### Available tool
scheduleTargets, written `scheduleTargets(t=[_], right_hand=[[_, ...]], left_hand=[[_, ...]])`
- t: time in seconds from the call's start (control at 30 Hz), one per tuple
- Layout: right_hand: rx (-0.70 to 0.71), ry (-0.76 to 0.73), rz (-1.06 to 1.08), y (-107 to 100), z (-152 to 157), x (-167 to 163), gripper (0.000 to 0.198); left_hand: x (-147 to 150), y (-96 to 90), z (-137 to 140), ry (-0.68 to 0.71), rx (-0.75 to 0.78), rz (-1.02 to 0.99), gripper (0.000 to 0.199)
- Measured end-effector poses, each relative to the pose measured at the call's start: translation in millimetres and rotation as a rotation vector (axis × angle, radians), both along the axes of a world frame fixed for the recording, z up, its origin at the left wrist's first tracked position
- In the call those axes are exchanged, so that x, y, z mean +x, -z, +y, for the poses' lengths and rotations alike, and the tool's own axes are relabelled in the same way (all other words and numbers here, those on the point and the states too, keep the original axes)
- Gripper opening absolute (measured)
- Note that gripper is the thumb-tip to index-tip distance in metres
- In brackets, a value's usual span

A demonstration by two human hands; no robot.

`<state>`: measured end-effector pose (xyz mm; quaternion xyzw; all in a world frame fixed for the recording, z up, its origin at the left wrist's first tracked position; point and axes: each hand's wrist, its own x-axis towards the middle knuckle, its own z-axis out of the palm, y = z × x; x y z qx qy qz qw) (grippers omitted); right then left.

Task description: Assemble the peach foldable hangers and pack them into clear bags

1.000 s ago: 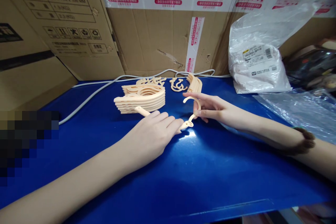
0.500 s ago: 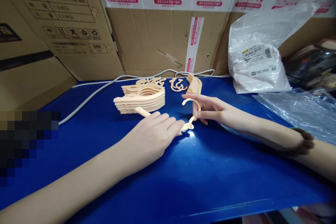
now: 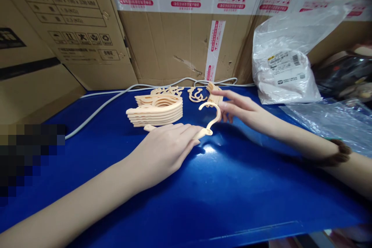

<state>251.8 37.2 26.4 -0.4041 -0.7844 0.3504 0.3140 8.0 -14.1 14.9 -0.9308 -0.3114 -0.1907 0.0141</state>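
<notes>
Hook [image 3: 218, 117] of curved cream plastic stands just left of my right hand [image 3: 247, 110], fingers spread; my left hand [image 3: 170, 143] clasps its slender cream plastic bar [image 3: 149, 128], running left-to-right.

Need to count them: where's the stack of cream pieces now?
In the head view, the layered stack sits left of centre on the blue table, just beyond the left hand and in front of some loose hooks.

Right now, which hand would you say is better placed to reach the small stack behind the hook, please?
Probably the right hand: it looks open and overlaps the small stack in view, while the left hand is busy holding the hooked hanger piece.
</notes>
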Motion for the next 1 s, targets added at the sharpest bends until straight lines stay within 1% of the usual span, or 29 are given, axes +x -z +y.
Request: scheduleTargets(t=[0.07,0.1,0.13,0.2,0.3,0.4,0.57,0.7,0.8,0.9,1.0], right_hand=[[0.238,0.111,-0.135,-1.3,10.1,9.8,0.043],[0.327,0.144,-0.231,-0.9,16.0,15.4,0.04],[0.388,0.157,-0.32,0.4,22.1,21.0,0.036],[0.441,0.165,-0.474,4.8,33.1,30.6,0.033],[0.439,0.158,-0.671,10.9,42.0,37.6,0.033],[0.448,0.169,-0.784,8.2,40.0,36.2,0.03],[0.489,0.36,-0.916,-5.9,32.0,31.5,0.031],[0.496,0.43,-1.0,-2.8,34.7,36.1,0.034],[0.464,0.397,-1.043,0.7,36.4,41.0,0.043],[0.415,0.349,-1.068,-1.9,33.8,42.4,0.045],[0.377,0.339,-1.088,-7.3,27.1,39.2,0.044]], left_hand=[[0.0,-2.7,-0.9,-0.008,-0.05,-0.028,0.026],[-0.2,-3.5,-1.1,-0.01,-0.063,-0.036,0.025],[-0.5,-3.8,-1.0,-0.014,-0.068,-0.039,0.024],[-1.3,-3.6,-0.4,-0.022,-0.063,-0.037,0.023],[-2.3,-2.4,0.8,-0.027,-0.076,-0.035,0.023],[-2.6,-1.3,1.4,-0.033,-0.128,-0.031,0.024],[-2.5,0.6,0.6,-0.05,-0.261,-0.071,0.029],[2.0,1.0,0.7,-0.1,-0.457,-0.179,0.025],[11.0,-2.2,1.8,-0.117,-0.635,-0.295,0.018],[21.9,-7.9,2.7,-0.156,-0.816,-0.397,0.015],[29.1,-11.3,3.7,-0.181,-0.924,-0.472,0.018]])
